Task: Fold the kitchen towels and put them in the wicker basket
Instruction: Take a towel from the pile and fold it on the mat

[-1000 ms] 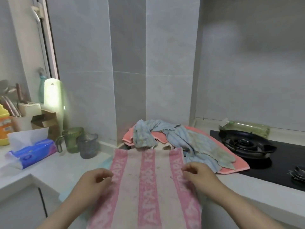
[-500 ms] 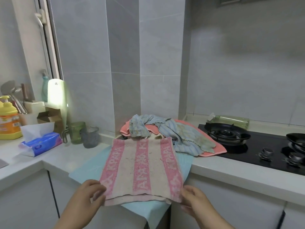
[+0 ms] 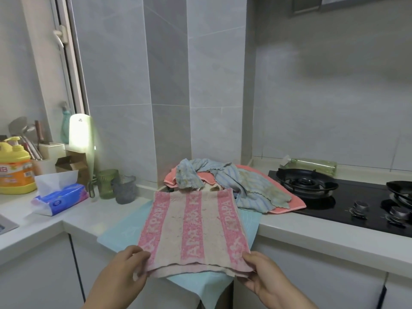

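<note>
Your left hand (image 3: pixel 124 273): it grasps the near left corner of the pink striped towel (image 3: pixel 194 228), fingers curled over its edge.
Your right hand (image 3: pixel 265 277): it pinches the near right corner, thumb on top and the other fingers underneath.
Pink striped towel: it is doubled over, with two layers showing at the edge between your hands. It stretches flat away from your grip.
Light blue cloth (image 3: pixel 124 230): it lies under the towel and spreads out to either side of your grip. One corner droops over the counter (image 3: pixel 312 233) edge just below your hands.
Towel pile: crumpled blue-grey towels (image 3: pixel 252 186) lie on a coral towel (image 3: pixel 287 206), right at the held towel's far edge.
Gas hob (image 3: pixel 347 204): it sits beyond your right hand, further right.
Tissue pack (image 3: pixel 60 197): it sits beyond your left hand, further left, with a green cup (image 3: pixel 107 184) and a grey cup (image 3: pixel 123 189) near it.
</note>
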`<act>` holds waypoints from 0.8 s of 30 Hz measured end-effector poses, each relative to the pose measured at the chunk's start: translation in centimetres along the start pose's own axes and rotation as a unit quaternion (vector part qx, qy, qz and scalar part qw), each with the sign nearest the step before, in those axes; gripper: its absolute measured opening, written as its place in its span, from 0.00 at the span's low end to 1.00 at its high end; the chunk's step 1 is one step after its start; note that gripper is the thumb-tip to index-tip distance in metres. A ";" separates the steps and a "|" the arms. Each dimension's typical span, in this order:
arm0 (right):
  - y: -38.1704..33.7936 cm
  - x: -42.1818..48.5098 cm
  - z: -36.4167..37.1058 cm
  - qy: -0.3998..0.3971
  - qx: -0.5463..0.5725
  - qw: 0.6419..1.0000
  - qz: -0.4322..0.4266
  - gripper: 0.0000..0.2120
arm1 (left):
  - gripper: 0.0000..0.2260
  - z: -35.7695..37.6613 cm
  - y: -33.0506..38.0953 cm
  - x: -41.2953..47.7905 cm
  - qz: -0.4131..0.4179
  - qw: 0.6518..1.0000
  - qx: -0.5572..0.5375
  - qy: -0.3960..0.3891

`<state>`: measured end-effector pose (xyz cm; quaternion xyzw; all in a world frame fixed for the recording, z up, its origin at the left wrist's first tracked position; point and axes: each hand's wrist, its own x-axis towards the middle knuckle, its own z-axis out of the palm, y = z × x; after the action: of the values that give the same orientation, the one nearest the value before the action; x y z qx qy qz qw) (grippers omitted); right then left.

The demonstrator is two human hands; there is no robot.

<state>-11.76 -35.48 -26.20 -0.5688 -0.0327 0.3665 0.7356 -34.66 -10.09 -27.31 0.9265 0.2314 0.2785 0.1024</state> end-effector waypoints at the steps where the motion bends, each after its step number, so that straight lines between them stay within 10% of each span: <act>1: -0.1 0.0 -0.1 -0.001 -0.001 1.000 0.000 0.03 | 0.19 0.1 -0.4 0.1 0.014 1.000 0.005 0.007; 10: -1.2 -0.1 -0.4 -0.021 -0.012 0.999 -0.021 0.09 | 0.26 -1.0 -0.4 1.0 0.005 0.981 -0.156 0.118; 13: -1.3 -0.2 -0.7 -0.007 -0.094 0.995 -0.041 0.10 | 0.07 -1.4 0.4 -0.1 0.052 0.979 -0.131 0.147; 18: -1.2 -0.6 -0.9 0.031 -0.231 0.969 -0.083 0.11 | 0.27 0.4 0.5 -3.3 0.080 0.980 -0.098 0.153; 24: -1.6 -0.6 -0.6 -0.011 -0.133 0.991 -0.028 0.12 | 0.08 0.3 1.7 -4.0 -0.028 0.968 -0.186 0.168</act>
<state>-11.13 -36.49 -24.83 -0.6562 -0.1057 0.3442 0.6632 -36.84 -13.55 -28.88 0.8240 0.2155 0.4654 0.2409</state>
